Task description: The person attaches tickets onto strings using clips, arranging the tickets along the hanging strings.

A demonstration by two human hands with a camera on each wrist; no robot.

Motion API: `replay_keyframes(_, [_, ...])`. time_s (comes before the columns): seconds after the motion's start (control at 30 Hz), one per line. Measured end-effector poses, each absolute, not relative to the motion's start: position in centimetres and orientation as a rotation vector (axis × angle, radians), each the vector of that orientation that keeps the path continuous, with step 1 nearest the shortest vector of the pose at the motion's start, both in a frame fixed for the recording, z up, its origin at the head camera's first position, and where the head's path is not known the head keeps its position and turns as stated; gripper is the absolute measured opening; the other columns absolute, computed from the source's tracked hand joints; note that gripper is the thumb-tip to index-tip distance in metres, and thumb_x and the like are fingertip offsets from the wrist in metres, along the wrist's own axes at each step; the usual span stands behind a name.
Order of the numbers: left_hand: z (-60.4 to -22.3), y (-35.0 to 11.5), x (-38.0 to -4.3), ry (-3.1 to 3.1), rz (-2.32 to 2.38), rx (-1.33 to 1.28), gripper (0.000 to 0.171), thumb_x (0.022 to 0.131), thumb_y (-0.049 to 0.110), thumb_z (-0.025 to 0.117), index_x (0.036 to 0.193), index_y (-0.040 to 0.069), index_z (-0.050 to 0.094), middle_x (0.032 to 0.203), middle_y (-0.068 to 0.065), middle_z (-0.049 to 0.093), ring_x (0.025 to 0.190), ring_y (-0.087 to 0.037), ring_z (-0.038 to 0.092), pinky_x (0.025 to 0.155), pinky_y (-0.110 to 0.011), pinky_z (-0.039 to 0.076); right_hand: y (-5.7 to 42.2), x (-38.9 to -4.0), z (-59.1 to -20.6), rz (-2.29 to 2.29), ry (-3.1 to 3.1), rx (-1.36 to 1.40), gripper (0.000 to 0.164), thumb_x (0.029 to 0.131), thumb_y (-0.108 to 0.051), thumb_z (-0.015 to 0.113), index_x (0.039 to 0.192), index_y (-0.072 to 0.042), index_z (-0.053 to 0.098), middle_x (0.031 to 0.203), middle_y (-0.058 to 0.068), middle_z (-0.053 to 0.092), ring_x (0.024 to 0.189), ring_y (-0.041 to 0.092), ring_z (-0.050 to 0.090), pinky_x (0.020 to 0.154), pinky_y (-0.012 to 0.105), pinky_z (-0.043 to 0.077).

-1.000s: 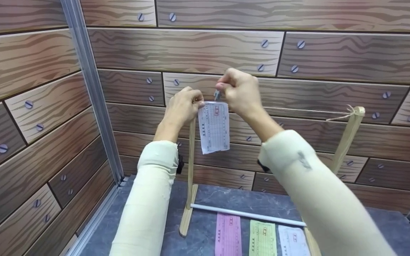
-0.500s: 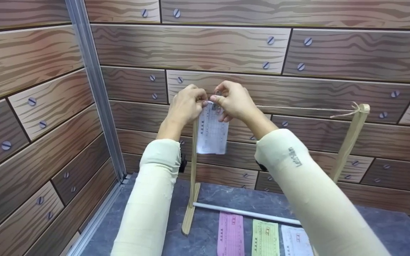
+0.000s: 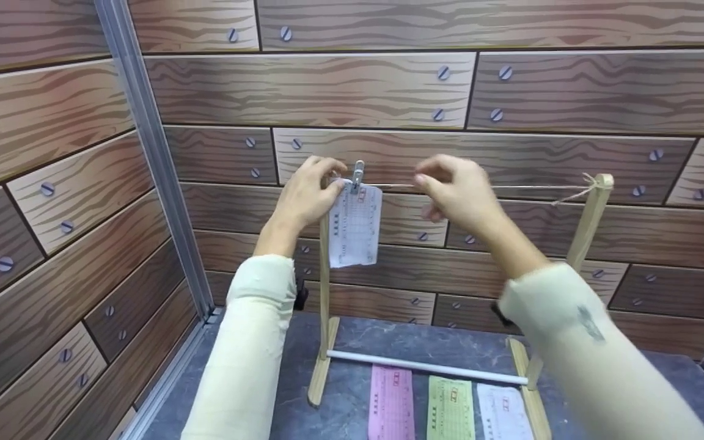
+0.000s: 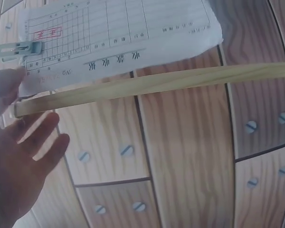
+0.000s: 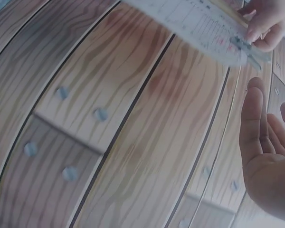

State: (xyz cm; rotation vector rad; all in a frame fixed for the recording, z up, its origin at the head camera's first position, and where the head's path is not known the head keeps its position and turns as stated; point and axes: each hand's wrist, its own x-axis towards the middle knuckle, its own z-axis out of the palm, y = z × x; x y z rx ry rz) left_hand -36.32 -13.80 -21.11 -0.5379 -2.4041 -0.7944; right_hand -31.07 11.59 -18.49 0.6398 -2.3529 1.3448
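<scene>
A white printed receipt slip [image 3: 355, 226] hangs from the string [image 3: 535, 187] near the top of the left wooden post [image 3: 326, 275]. A small metal-looking clip [image 3: 358, 174] stands upright on its top edge, also seen as a pale clip [image 4: 16, 49] in the left wrist view. My left hand [image 3: 308, 194] is at the slip's upper left corner and the post top. Its thumb lies at the corner; the other fingers [image 4: 50, 135] are spread past the post. To the right of the slip, my right hand [image 3: 459, 189] holds nothing, its fingers loosely bent.
The string is tied to the right post [image 3: 590, 223]. A white rod [image 3: 425, 366] joins the posts low down. Pink [image 3: 390, 400], green [image 3: 451, 406] and white slips [image 3: 503, 410] lie on the dark marbled table [image 3: 382, 333]. Wood-patterned walls stand close behind and left.
My right hand brought the clip down onto the slip's top edge, let go and moved right. My left hand stayed at the corner, its thumb and index finger now apart.
</scene>
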Motion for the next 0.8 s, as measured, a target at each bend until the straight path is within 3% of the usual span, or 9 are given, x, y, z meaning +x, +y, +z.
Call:
replay_keyframes(0.13, [-23.3,-14.4,-36.3,-2.29,-0.922,-0.555,0.06,0.089,0.023,0.062,0.144,0.03,0.038,0.138,-0.003,0.045,0.12,-0.02,0.047,0.097,-0.041,0.038,14.9,-29.3,-20.5,1.323,-2.318,0.649,0.022,0.094,-0.015,0.06,0.108,0.0,0.063,0.09,0.016,0.068,0.052,0.021,0.064,0.048,0.035,0.052])
replay_keyframes(0.3, [-27.3,-14.7,-35.9,-2.169,-1.223,-0.532,0.083,0.089,0.013,0.063,0.15,0.039,0.013,0.141,-0.004,0.043,0.119,-0.021,0.049,0.092,-0.041,0.044,19.3,-27.6,-23.8,1.311,-2.313,0.588,0.021,0.094,-0.017,0.06,0.106,0.0,0.064,0.084,0.015,0.068,0.053,0.023,0.064,0.048,0.035,0.053])
replay_keyframes(0.43, [-30.7,-14.6,-35.6,-2.077,-1.417,-0.497,0.084,0.087,0.002,0.062,0.151,0.028,0.015,0.129,-0.011,0.051,0.106,-0.024,0.057,0.083,-0.036,0.049,22.9,-27.0,-27.1,1.328,-2.319,0.529,0.023,0.094,-0.017,0.059,0.105,0.003,0.062,0.082,0.016,0.068,0.053,0.025,0.065,0.048,0.036,0.052])
replay_keyframes(0.6, [-34.9,-14.3,-35.2,-2.038,-1.495,-0.337,0.079,0.084,-0.002,0.061,0.149,0.02,0.022,0.117,-0.016,0.056,0.1,-0.027,0.057,0.084,-0.041,0.048,26.9,-26.4,-31.4,1.366,-2.339,0.418,0.026,0.095,-0.016,0.058,0.107,0.007,0.06,0.082,0.019,0.067,0.054,0.027,0.064,0.049,0.038,0.053])
replay_keyframes(0.7, [-37.4,-13.9,-34.9,-1.997,-1.497,-0.234,0.065,0.082,-0.005,0.06,0.14,0.011,0.034,0.1,-0.014,0.058,0.089,-0.027,0.057,0.08,-0.042,0.047,28.9,-25.9,-33.9,1.378,-2.375,0.323,0.027,0.095,-0.015,0.057,0.109,0.008,0.059,0.084,0.021,0.066,0.055,0.026,0.063,0.05,0.038,0.053])
replay_keyframes(0.8, [-39.9,-13.5,-34.5,-1.934,-1.477,-0.117,0.044,0.079,-0.008,0.056,0.12,0.004,0.044,0.086,-0.012,0.057,0.078,-0.026,0.054,0.073,-0.041,0.044,31.0,-25.5,-36.5,1.378,-2.425,0.205,0.03,0.096,-0.017,0.057,0.111,0.008,0.058,0.086,0.023,0.065,0.056,0.026,0.064,0.052,0.038,0.054])
